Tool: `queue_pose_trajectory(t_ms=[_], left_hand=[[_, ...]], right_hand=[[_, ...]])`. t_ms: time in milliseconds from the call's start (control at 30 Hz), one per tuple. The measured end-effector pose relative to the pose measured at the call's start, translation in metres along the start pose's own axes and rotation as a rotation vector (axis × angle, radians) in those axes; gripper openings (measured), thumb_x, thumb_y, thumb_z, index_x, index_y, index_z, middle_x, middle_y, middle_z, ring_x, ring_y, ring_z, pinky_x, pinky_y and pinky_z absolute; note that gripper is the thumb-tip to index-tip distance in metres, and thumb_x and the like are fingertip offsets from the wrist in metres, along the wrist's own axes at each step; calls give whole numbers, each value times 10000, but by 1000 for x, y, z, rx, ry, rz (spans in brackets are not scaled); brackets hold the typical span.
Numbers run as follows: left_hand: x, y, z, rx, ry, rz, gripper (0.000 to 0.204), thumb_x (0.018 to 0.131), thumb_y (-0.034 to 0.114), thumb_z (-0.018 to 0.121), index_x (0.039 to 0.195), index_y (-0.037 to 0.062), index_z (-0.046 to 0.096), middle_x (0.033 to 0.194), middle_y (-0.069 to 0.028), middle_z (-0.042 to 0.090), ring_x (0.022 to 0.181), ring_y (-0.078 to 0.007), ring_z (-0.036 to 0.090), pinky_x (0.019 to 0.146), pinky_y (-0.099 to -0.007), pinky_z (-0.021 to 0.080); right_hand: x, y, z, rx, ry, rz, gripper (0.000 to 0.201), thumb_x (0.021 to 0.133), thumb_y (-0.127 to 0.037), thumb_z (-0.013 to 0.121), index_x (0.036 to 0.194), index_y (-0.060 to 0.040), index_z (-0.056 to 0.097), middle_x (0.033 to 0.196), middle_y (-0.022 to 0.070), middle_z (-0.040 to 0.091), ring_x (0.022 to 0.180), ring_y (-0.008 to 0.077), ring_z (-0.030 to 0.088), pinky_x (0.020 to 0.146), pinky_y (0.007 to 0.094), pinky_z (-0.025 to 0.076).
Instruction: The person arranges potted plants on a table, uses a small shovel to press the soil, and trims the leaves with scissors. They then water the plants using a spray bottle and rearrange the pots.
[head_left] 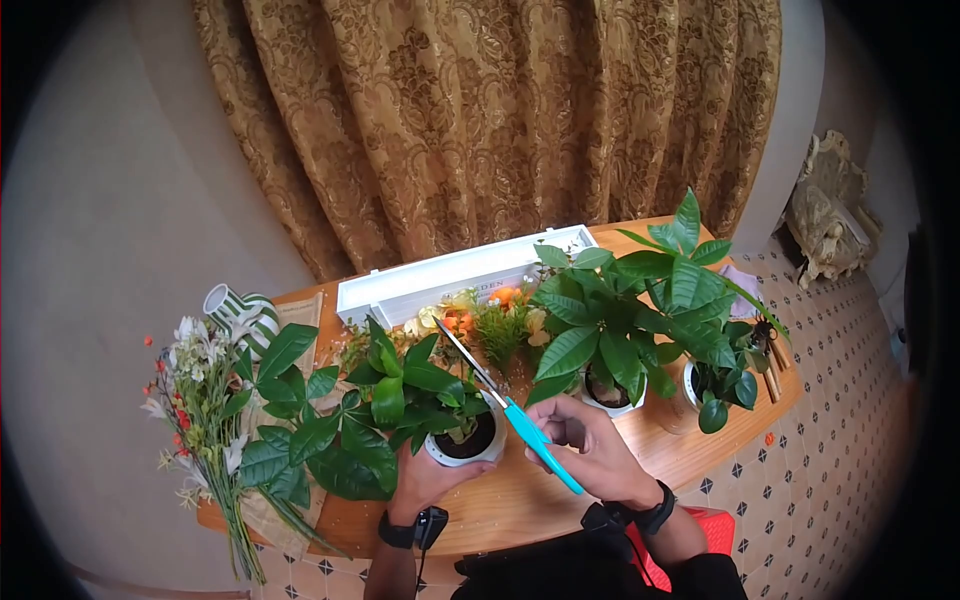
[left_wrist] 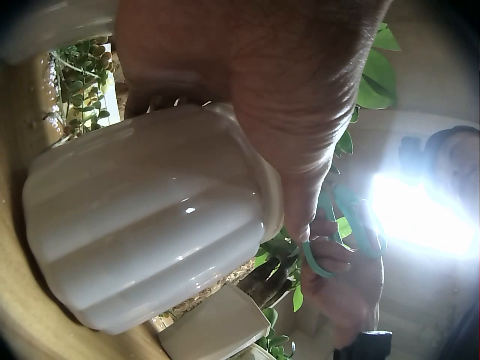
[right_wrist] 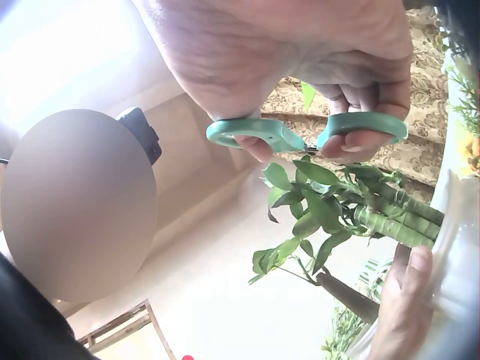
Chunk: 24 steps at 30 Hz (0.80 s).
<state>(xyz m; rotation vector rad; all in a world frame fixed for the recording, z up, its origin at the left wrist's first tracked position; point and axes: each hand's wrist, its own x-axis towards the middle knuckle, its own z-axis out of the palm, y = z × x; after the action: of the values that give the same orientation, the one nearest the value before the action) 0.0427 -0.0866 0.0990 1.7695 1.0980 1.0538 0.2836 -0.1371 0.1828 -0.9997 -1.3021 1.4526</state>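
My left hand (head_left: 425,480) grips the rim and side of a white ribbed pot (left_wrist: 150,217) that holds a leafy green plant (head_left: 350,440). In my right hand (head_left: 595,450) are teal-handled scissors (head_left: 530,430), with thumb and fingers through the loops (right_wrist: 360,126). The blades point up and left over the pot's right edge, beside the leaves. In the right wrist view several thick green stems (right_wrist: 397,221) rise from the pot, and the left hand (right_wrist: 405,307) lies against its rim.
Two more potted plants (head_left: 605,390) (head_left: 720,385) stand to the right. Behind are a long white box (head_left: 460,270) and orange and yellow flowers (head_left: 510,300). At left lie artificial flower stems (head_left: 215,440) and a green-striped vase (head_left: 243,318). A red stool (head_left: 712,530) is below the table's front edge.
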Motion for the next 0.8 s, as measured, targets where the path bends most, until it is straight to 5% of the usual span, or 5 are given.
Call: queue_pose_trajectory(t_ms=[567,800], left_hand=[[-1,1,0,-26,-17,-16,701,634,256,986,1197,6,650,1135,-118,714,1011,-230,696,910,-372,562],[-2,3,2,-5,-16,-42,812,608,226,997,1252,-22,570,1167,-138,698,1069,-222,676,949,-366,540]], right_hand=[[-3,9,-4,8,10,18,262,972,-102,655,1191,31,600,951,-22,592,816,24,518,729,227,447],[-22,10,-6,210,21,-100,320,934,-61,673,1225,27,572,967,13,618,868,79,611,805,246,493]])
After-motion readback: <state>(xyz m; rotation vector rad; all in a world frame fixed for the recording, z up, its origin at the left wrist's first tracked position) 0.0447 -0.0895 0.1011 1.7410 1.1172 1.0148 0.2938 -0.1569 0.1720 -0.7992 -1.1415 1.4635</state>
